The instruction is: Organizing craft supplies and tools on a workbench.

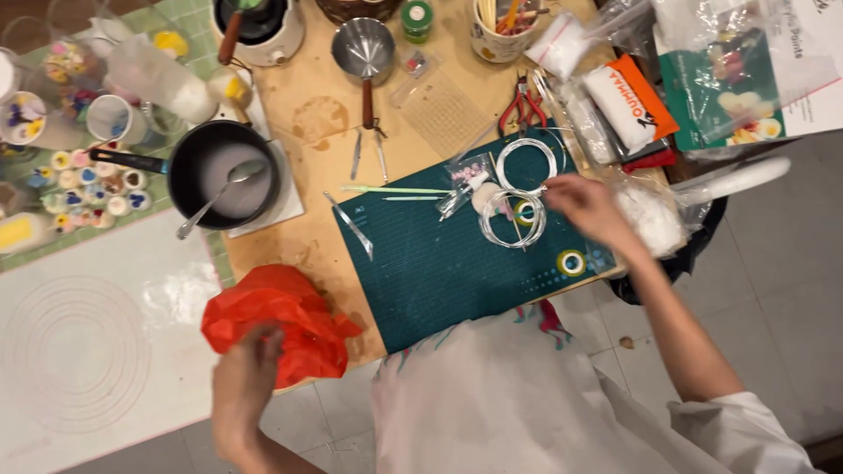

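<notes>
Wire coils (518, 206): lying on the green mat (421, 272), light, springy; best pinched at the rim.
Right hand (587, 206): fingers closing on coils.
Left hand (246, 382): gripping soft red bag (281, 320), near left.

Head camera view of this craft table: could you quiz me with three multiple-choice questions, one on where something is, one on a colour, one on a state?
1. Where does the spoon lie?
A. in the black pan
B. on the green cutting mat
C. on the floor

2. What colour is the crumpled bag under the left hand?
A. blue
B. orange-red
C. white

3. What is the right hand doing?
A. resting flat on the floor
B. gripping the pan handle
C. reaching to the wire coils on the mat

Answers: 1 A, the spoon's bowl sits in the pan's white contents. 2 B, it is bright orange-red. 3 C, its fingertips meet the coils.
</notes>
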